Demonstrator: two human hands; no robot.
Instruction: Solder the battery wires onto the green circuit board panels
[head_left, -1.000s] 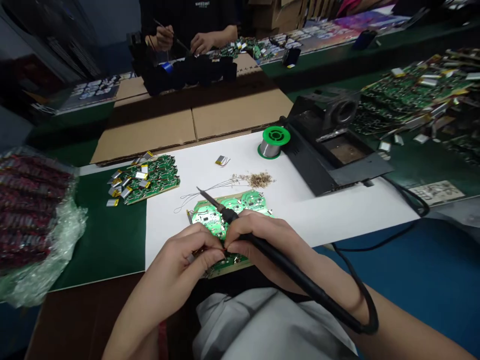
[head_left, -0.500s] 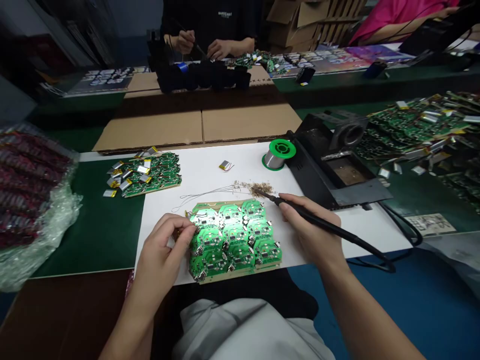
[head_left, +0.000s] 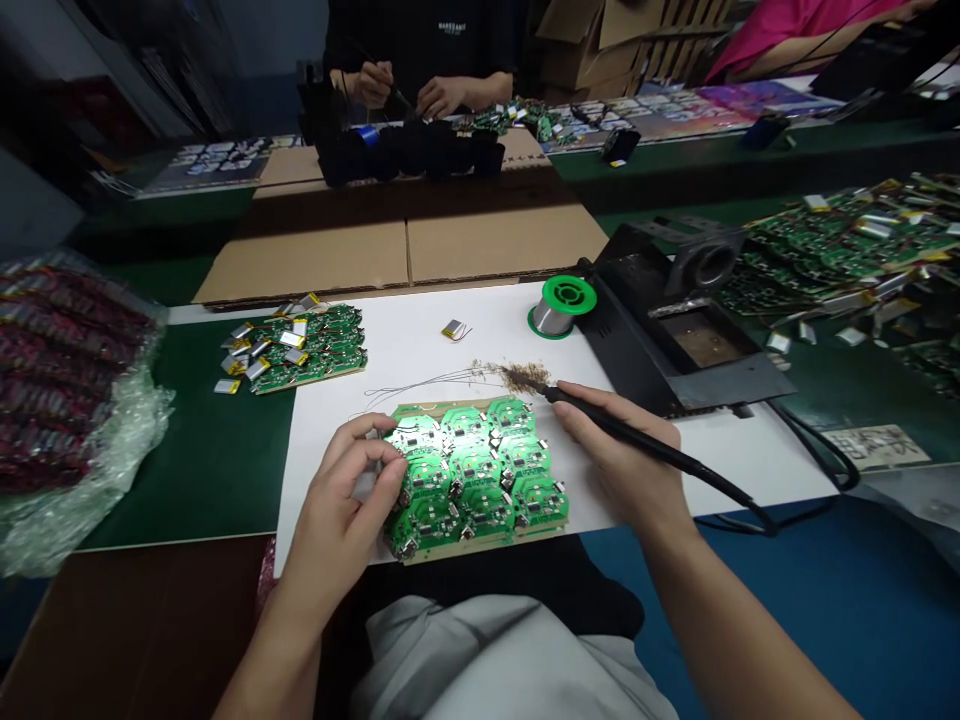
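Note:
A green circuit board panel [head_left: 472, 470], made of several joined boards, lies on the white sheet in front of me. My left hand [head_left: 352, 490] is at its left edge, thumb and index finger pinched over the board. What they pinch is too small and covered to make out; another finger reaches the upper left corner. My right hand [head_left: 626, 455] holds a black soldering iron [head_left: 637, 434] like a pen. Its tip is in a patch of brown crumbs [head_left: 525, 377] behind the panel. Thin solder wire [head_left: 420, 383] lies loose beside the crumbs.
A green solder spool [head_left: 559, 308] stands before a black metal holder [head_left: 675, 330]. One small battery [head_left: 454, 328] lies behind the crumbs. Left are boards with batteries [head_left: 300, 350] and a bubble-wrapped bundle [head_left: 82, 420]. More boards [head_left: 847, 240] are piled right. A co-worker's hands [head_left: 409, 90] work opposite.
My left hand has shifted slightly right, its fingertips farther over the panel and one finger raised to the corner. The soldering iron's tip stays in the crumbs. The view has shifted slightly.

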